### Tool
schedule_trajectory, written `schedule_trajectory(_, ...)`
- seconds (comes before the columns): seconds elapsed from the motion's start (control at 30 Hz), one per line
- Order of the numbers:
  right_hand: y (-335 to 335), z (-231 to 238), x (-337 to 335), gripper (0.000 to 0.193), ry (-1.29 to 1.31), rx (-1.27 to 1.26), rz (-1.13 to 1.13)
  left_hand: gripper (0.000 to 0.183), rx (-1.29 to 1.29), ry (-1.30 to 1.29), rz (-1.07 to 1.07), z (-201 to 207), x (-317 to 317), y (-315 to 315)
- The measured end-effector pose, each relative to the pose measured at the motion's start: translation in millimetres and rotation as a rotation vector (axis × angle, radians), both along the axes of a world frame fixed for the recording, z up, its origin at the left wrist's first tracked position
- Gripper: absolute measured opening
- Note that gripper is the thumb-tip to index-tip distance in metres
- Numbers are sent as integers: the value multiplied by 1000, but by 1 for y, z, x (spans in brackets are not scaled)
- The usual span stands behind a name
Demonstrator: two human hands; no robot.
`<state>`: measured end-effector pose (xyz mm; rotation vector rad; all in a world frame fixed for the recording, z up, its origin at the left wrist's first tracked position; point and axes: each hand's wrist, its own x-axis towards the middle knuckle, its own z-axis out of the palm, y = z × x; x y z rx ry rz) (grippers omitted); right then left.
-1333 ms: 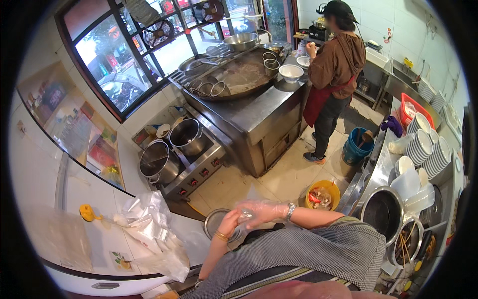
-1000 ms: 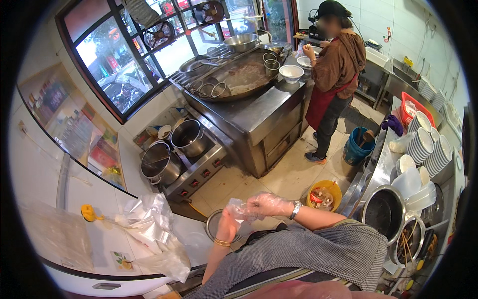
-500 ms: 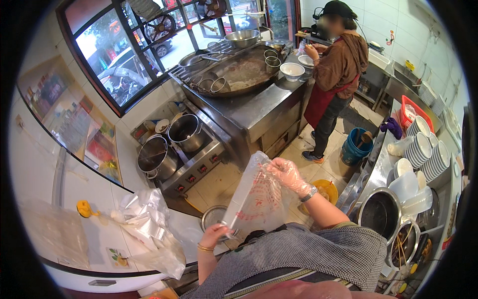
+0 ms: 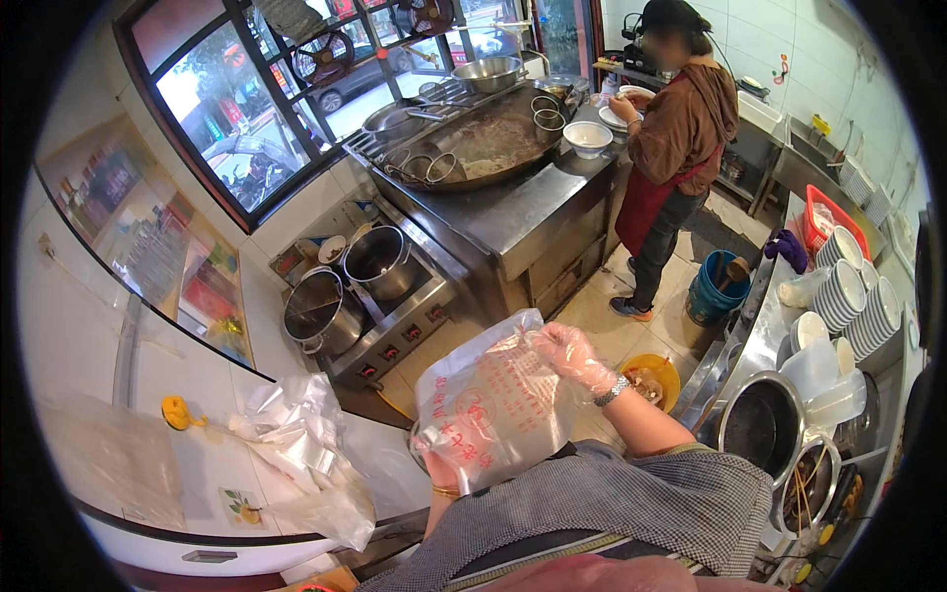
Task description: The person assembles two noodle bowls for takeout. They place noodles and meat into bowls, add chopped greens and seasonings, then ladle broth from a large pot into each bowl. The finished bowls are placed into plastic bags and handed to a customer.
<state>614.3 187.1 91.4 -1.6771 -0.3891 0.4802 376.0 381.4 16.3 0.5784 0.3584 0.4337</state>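
A clear plastic bag (image 4: 498, 400) with red print is spread between my two hands in front of my checked top. My right hand (image 4: 572, 359), in a thin clear glove with a watch at the wrist, pinches the bag's upper right edge. At its lower left edge my left hand (image 4: 443, 474), with a bracelet at the wrist, grips the film. The bag partly covers the left fingers. No contents show inside the bag.
A person (image 4: 681, 128) in a brown top stands by the big wok (image 4: 493, 138). Two steel pots (image 4: 324, 311) stand on the stove at left. Crumpled bags (image 4: 296, 434) lie on the left counter; stacked bowls (image 4: 840, 291) and a steel basin (image 4: 760, 424) line the right one. A blue bucket (image 4: 712, 291) and yellow basin (image 4: 656, 375) are on the floor.
The bag has turned from a narrow slant to a broad face, showing more print. My left hand has shifted right and is now partly behind the film. The right hand keeps its pinch.
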Motion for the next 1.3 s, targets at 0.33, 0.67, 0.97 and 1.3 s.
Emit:
schedule_trajectory(0.33, -9, 9, 5, 23, 18, -20, -37, 23, 220, 225, -60, 6, -9, 19)
schedule_trajectory(0.67, -9, -8, 15, 21, -22, 42, -34, 6, 208, 272, -33, -8, -12, 26)
schedule_trajectory(0.97, -2, -7, -11, 34, -910, -216, -355, 7, -16, 173, 22, -9, -1, 15)
schedule_trajectory(1.3, 29, -6, -103, 48, -437, -366, 800, 39, -393, 52, -524, -25, 19, -34)
